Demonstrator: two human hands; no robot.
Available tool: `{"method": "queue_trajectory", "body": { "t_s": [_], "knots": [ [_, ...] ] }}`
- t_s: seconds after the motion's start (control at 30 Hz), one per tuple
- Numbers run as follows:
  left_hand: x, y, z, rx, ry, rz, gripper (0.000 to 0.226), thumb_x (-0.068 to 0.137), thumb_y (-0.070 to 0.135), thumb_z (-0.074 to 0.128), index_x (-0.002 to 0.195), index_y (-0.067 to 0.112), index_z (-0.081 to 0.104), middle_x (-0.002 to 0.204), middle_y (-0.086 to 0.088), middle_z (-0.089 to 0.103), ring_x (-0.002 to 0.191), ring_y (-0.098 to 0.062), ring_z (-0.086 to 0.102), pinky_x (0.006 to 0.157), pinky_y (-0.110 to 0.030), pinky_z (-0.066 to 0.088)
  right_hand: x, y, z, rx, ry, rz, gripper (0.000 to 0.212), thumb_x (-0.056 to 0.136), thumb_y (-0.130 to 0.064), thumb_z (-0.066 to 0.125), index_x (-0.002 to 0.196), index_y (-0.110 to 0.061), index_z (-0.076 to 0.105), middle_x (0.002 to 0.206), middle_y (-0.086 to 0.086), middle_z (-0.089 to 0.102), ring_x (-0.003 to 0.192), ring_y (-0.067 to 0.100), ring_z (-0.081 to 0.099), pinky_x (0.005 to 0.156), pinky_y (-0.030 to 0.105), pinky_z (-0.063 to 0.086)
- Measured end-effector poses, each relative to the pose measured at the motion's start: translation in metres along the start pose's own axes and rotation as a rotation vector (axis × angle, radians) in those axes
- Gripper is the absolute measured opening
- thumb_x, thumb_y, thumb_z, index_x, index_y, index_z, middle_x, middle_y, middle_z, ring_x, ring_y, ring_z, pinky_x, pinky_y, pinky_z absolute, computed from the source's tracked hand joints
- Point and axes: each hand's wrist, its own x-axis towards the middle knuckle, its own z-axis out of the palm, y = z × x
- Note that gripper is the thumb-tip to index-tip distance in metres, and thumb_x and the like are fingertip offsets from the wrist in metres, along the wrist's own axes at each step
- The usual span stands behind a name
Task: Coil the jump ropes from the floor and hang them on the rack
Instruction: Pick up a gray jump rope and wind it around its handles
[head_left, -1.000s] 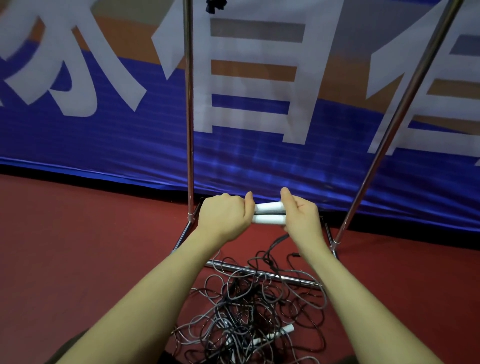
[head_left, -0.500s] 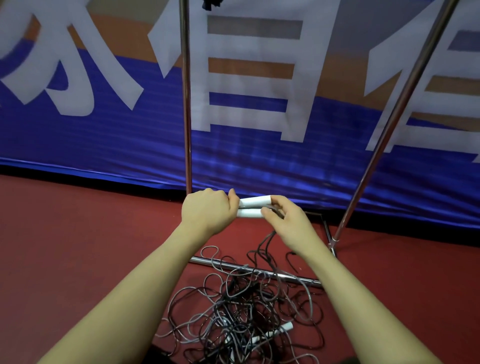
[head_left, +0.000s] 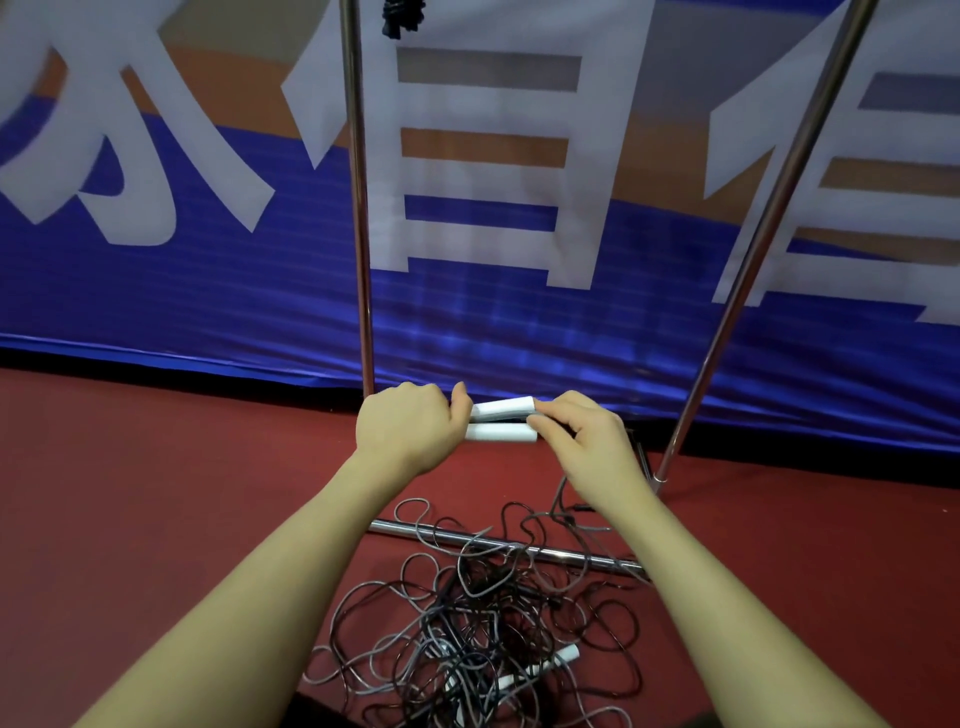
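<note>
At the centre of the frame, a person's left hand (head_left: 402, 434) grips two white handles (head_left: 501, 421) held side by side, fingers curled round their left ends, while the right hand (head_left: 584, 441) pinches at their right ends, where the cord leaves them. The cord drops from there to a tangled pile of ropes (head_left: 483, 634) on the red floor (head_left: 156, 493) at lower centre, where further white handles lie among the loops.

The step looks like squaring up the pair before coiling. It likely goes best with the handles kept level and tight in one hand while the other draws cord out of the pile in even loops, slowly, since the strands cross one another and could snag or drag others along.

The rack (head_left: 358, 208) stands just behind the hands: one upright left of centre, another slanting up at right, and a low bar (head_left: 519, 545) with loops of cord lying over it. Open floor lies to the left; a blue banner (head_left: 182, 291) closes the background.
</note>
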Motion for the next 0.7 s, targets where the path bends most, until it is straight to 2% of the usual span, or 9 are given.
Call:
{"method": "queue_trajectory", "body": {
  "t_s": [0.07,0.17,0.23,0.3,0.4,0.53,0.63,0.7],
  "knots": [
    [-0.002,0.001,0.000,-0.046,-0.013,-0.021,0.059,0.099,0.044,0.026,0.067,0.008,0.060,0.064,-0.005,0.049,0.069,-0.031,0.052,0.065,-0.032,0.039,-0.002,-0.002,-0.001,0.003,0.014,-0.035,0.017,0.090,-0.011,0.060,0.089,0.001,0.071,0.071,0.002,0.051,0.069,0.004,0.048,0.065,0.010,0.034],
    [-0.004,0.005,-0.003,-0.106,-0.015,-0.039,0.056,0.099,0.042,0.026,0.065,0.008,0.055,0.068,-0.007,0.051,0.069,-0.030,0.050,0.064,-0.031,0.037,-0.002,-0.005,-0.006,0.046,0.041,-0.051,0.020,0.088,-0.014,0.058,0.091,0.001,0.072,0.072,0.009,0.055,0.071,0.013,0.050,0.065,0.012,0.034],
    [-0.005,0.010,-0.005,-0.105,-0.005,-0.010,0.054,0.100,0.040,0.026,0.067,0.009,0.056,0.071,-0.009,0.053,0.076,-0.032,0.055,0.065,-0.032,0.035,-0.002,-0.005,-0.013,0.055,0.037,-0.063,0.024,0.087,-0.017,0.057,0.093,0.001,0.072,0.070,0.002,0.054,0.069,0.009,0.051,0.065,0.011,0.035],
    [-0.004,0.015,-0.008,-0.085,0.007,0.044,0.054,0.101,0.038,0.026,0.069,0.009,0.058,0.075,-0.012,0.059,0.083,-0.035,0.059,0.065,-0.032,0.034,-0.003,0.000,-0.020,0.027,0.029,-0.074,0.019,0.088,-0.015,0.060,0.095,-0.003,0.073,0.070,-0.010,0.051,0.068,0.001,0.051,0.065,0.010,0.035],
    [-0.006,0.020,-0.011,-0.071,0.000,0.118,0.052,0.101,0.036,0.026,0.061,0.010,0.048,0.064,-0.007,0.049,0.074,-0.032,0.054,0.061,-0.031,0.031,-0.004,0.003,-0.030,0.004,0.068,-0.009,0.008,0.086,-0.015,0.068,0.087,-0.011,0.075,0.070,-0.014,0.058,0.068,0.001,0.054,0.067,0.017,0.039],
    [-0.006,0.025,-0.017,-0.094,-0.026,0.149,0.054,0.102,0.035,0.025,0.055,0.011,0.039,0.054,-0.002,0.038,0.065,-0.028,0.044,0.060,-0.031,0.029,-0.002,-0.002,-0.038,0.277,0.077,0.197,0.009,0.084,-0.013,0.069,0.074,-0.012,0.069,0.051,-0.014,0.057,0.049,0.000,0.047,0.056,0.015,0.038],
    [-0.007,0.027,-0.020,-0.126,-0.041,0.179,0.055,0.102,0.035,0.024,0.052,0.014,0.035,0.053,-0.002,0.035,0.066,-0.028,0.043,0.060,-0.031,0.029,0.002,-0.001,-0.039,0.440,0.073,0.280,0.015,0.088,-0.009,0.064,0.073,-0.012,0.068,0.047,-0.012,0.052,0.049,0.003,0.044,0.064,0.023,0.048],
    [-0.010,0.028,-0.022,-0.168,-0.037,0.197,0.055,0.103,0.035,0.025,0.053,0.015,0.034,0.055,-0.004,0.041,0.070,-0.032,0.047,0.061,-0.032,0.029,0.003,-0.001,-0.038,0.496,0.050,0.288,0.023,0.092,-0.009,0.058,0.071,-0.014,0.066,0.049,-0.010,0.046,0.050,0.005,0.040,0.061,0.020,0.046]
  ]
}}
